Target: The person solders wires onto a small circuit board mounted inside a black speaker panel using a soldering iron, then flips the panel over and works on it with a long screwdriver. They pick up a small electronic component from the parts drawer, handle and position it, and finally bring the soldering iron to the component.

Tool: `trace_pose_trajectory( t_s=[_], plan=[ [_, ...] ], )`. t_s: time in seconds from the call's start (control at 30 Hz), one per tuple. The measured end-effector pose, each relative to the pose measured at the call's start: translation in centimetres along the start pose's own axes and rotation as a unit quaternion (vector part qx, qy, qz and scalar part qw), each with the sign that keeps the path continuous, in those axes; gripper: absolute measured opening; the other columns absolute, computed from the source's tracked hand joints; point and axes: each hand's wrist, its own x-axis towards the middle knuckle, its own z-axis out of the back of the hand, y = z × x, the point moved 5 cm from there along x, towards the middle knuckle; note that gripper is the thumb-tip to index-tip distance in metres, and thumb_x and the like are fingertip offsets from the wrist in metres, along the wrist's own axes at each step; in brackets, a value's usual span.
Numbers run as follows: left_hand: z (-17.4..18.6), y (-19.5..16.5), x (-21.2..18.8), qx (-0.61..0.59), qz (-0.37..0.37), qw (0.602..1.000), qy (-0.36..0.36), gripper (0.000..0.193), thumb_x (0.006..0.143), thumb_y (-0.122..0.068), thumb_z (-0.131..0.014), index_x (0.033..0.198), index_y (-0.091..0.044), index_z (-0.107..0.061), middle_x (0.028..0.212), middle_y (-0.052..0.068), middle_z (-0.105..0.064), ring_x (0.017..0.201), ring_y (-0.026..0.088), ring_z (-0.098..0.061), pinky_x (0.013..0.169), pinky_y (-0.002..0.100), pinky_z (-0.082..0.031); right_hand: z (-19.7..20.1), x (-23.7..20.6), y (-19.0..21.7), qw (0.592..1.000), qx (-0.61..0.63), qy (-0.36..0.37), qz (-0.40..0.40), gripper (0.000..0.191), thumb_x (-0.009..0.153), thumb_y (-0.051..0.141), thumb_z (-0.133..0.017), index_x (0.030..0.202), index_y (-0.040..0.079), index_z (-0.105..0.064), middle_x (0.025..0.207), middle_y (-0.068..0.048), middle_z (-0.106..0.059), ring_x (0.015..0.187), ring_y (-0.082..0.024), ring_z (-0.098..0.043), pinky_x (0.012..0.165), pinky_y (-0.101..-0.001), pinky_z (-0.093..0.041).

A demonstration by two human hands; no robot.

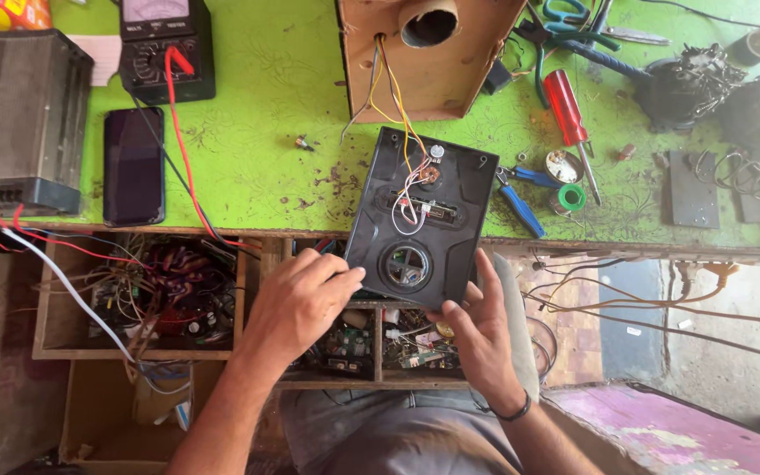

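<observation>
A black plastic panel [450,189] lies face down at the near edge of the green workbench [266,132], overhanging it toward me. Thin coloured wires [393,88] run from its small circuit parts up into a brown box [433,75] with a round tube opening. My left hand [296,303] rests its fingers on the panel's lower left corner. My right hand [477,330] grips the panel's lower right edge from below, thumb on the rim. A round grille sits in the panel between both hands.
A black phone [134,165], an analog meter [164,53] with red and black leads, and a grey metal unit [15,123] stand left. A red screwdriver [566,110], blue pliers [521,207] and scissors lie right. Open drawers [156,295] of parts and wires hang below the bench.
</observation>
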Motion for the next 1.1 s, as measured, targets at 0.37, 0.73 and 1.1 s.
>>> trace_pose_trajectory(
  t_s=[0.37,0.73,1.1],
  plan=[
    [0.1,1.4,-1.9,0.052,0.017,0.998,-0.017,0.024,0.087,-0.013,-0.072,0.111,-0.008,-0.074,0.091,-0.001,-0.063,0.084,0.019,-0.061,0.073,0.036,-0.053,-1.9,0.1,0.6,0.998,0.058,0.004,-0.021,0.075,0.096,-0.009,-0.043,0.164,0.008,-0.016,0.143,-0.025,-0.053,0.117,-0.028,-0.066,0.092,-0.0379,-0.058],
    [0.1,2.4,-2.3,0.059,-0.052,0.997,-0.022,0.008,0.095,-0.012,-0.069,0.099,-0.005,-0.069,0.087,0.003,-0.058,0.082,0.022,-0.061,0.068,0.038,-0.052,-2.6,0.0,0.2,0.996,0.074,-0.017,-0.046,0.074,0.093,-0.012,-0.039,0.162,0.01,-0.019,0.141,-0.027,-0.054,0.113,-0.033,-0.067,0.091,-0.0397,-0.059],
    [-0.4,4.3,-2.7,-0.074,0.016,0.996,-0.04,0.014,0.091,-0.008,-0.069,0.105,-0.006,-0.069,0.093,0.006,-0.063,0.088,0.025,-0.064,0.078,0.039,-0.054,-3.1,-0.4,0.3,0.994,0.092,-0.023,-0.056,0.072,0.092,-0.013,-0.035,0.159,0.009,-0.019,0.142,-0.026,-0.052,0.122,-0.033,-0.063,0.097,-0.0459,-0.06]
  ],
)
